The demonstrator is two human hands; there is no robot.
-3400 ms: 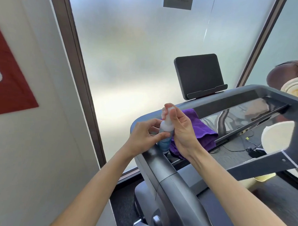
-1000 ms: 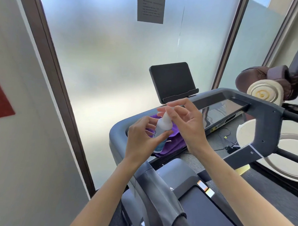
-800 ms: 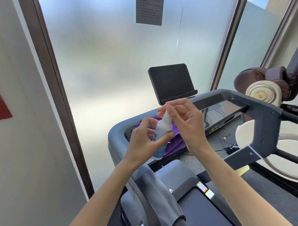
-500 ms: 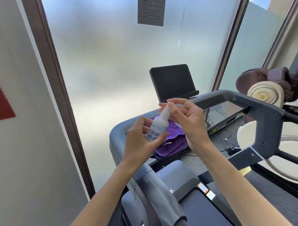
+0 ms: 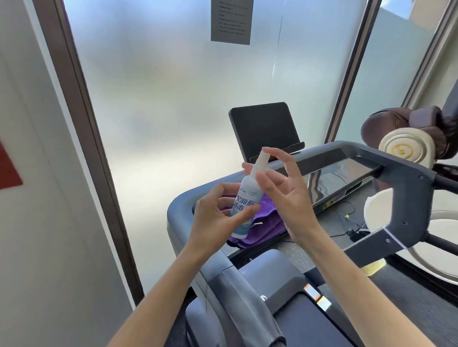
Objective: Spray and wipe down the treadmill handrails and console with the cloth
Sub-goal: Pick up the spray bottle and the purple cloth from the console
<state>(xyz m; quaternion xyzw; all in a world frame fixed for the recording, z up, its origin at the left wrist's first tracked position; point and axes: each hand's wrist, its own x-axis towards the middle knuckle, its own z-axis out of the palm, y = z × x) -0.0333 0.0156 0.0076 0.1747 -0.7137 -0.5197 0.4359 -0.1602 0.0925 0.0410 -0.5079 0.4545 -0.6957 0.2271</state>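
The left hand [image 5: 215, 220] grips the spray bottle [image 5: 246, 200] by its lower body, holding it upright above the left corner of the treadmill console [image 5: 335, 175]. The right hand [image 5: 282, 191], which half a second ago pinched the nozzle end, now stands just beside the bottle's neck with fingers spread and released; no cap is visible in it. The nozzle [image 5: 264, 155] is bare and tilts toward the tablet holder [image 5: 264, 127]. The purple cloth [image 5: 262, 227] lies bunched on the console's left end, directly beneath the bottle and untouched by either hand. Interpretation: the bottle has probably just been readied, so spraying can begin; no wiping of the left handrail [image 5: 238, 291] or console appears to have started.
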